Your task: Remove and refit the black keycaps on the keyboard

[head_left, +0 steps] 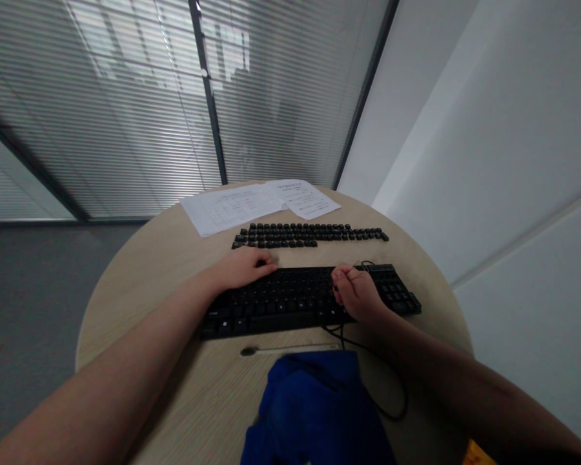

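Observation:
A black keyboard (290,298) lies across the middle of a round wooden table (140,284). My left hand (244,266) rests at the keyboard's far left corner, palm down, fingers curled onto its top edge. My right hand (356,292) sits on the keyboard's right half with fingertips pinched together over a thin wire loop; what they hold is too small to name. Beyond the keyboard, rows of loose black keycaps (307,234) are laid out on the table.
Two printed paper sheets (256,203) lie at the table's far edge. A slim light tool (290,350) and a black cable (392,403) lie in front of the keyboard. Blue cloth (314,407) fills the near edge. Glass with blinds and a white wall stand behind.

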Demonstrator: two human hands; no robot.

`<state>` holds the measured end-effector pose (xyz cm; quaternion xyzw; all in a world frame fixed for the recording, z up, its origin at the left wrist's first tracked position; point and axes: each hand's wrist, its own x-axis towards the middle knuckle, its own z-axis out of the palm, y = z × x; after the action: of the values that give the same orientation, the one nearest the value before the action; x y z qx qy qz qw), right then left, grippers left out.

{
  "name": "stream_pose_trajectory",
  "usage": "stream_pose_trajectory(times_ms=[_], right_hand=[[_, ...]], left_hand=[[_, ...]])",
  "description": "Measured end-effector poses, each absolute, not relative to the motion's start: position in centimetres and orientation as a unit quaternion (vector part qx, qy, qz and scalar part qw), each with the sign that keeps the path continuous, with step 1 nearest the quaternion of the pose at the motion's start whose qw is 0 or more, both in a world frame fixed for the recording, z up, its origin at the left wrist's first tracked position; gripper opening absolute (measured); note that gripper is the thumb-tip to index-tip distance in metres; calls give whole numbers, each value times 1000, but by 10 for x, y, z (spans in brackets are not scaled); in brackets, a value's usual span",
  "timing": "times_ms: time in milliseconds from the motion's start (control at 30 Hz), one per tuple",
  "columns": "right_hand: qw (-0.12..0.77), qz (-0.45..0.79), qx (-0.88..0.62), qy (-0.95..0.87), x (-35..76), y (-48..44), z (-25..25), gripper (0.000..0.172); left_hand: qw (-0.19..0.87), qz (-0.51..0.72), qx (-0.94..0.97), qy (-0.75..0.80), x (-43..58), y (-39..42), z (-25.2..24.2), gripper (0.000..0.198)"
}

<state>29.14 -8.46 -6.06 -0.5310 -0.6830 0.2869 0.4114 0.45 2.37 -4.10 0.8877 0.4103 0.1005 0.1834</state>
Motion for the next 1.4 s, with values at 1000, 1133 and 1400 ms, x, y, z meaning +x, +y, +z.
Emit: stream_pose_trajectory(times_ms=[1000, 1133, 1400], right_hand=[[521, 602, -388, -465, 273, -91, -30, 43], [503, 614, -393, -465, 273, -90, -31, 44], [489, 628, -396, -459, 272, -91, -29, 46]], left_hand=[[63, 248, 960, 115, 55, -72, 14, 16], [59, 244, 960, 123, 56, -73, 14, 17], [67, 223, 964, 129, 55, -71, 13, 13]])
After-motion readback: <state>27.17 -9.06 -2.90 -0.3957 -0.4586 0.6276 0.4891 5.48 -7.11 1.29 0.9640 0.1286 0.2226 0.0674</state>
